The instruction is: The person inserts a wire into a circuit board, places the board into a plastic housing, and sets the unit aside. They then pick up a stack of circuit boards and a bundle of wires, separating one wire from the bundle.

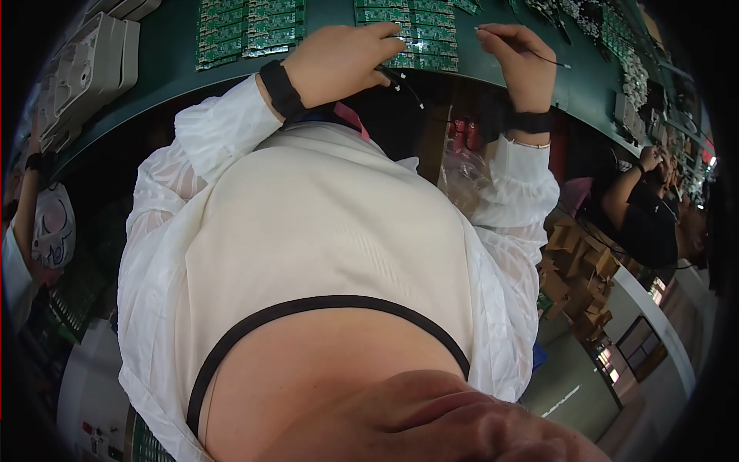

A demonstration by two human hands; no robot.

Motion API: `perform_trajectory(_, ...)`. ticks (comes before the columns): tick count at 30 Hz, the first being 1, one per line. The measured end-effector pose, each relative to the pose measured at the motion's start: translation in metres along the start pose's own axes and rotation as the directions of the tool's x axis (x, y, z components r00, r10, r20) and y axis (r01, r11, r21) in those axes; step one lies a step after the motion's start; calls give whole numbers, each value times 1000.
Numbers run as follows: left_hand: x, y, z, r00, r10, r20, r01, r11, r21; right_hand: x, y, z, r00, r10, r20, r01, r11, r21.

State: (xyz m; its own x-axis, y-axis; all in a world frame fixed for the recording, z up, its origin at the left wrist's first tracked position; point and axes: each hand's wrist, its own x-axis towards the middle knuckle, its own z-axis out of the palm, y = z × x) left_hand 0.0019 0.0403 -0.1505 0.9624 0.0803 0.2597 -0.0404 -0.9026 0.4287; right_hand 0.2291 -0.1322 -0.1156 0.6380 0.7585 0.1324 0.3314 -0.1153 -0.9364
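Observation:
My left hand [342, 61] rests at the edge of a green workbench [169, 54], its fingers pinched on the end of a thin black wire [406, 83] beside rows of small green circuit boards [419, 38]. My right hand [517, 58] is raised just to the right, fingers closed on another thin black wire [548, 58] that sticks out to the right. Both wrists wear black straps. White sleeves and a cream top fill the middle of the view.
More green circuit boards [246, 31] lie at the upper left of the bench, with grey plastic trays [88, 65] further left. A person in black [650, 208] works at the right. Stacked brown cardboard pieces [581, 269] sit below the bench on the right.

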Motion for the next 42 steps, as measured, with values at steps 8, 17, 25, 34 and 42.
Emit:
perform_trajectory(8,-2,-5,1,983,-100,153,65,973,220,-28,31,2,988,152,20,-152,988,-25)
perform_trajectory(17,-2,4,1,973,-10,232,-49,968,247,-78,37,11,915,353,-193,-277,901,334)
perform_trajectory(25,2,16,21,993,38,112,-63,971,232,-70,40,27,921,341,-190,-252,891,377)
perform_trajectory(34,0,22,26,993,103,51,-110,978,177,-81,24,36,883,456,107,-409,637,653)
perform_trajectory(42,-3,25,6,971,202,130,-204,979,3,-90,15,32,941,337,-21,-295,852,432)
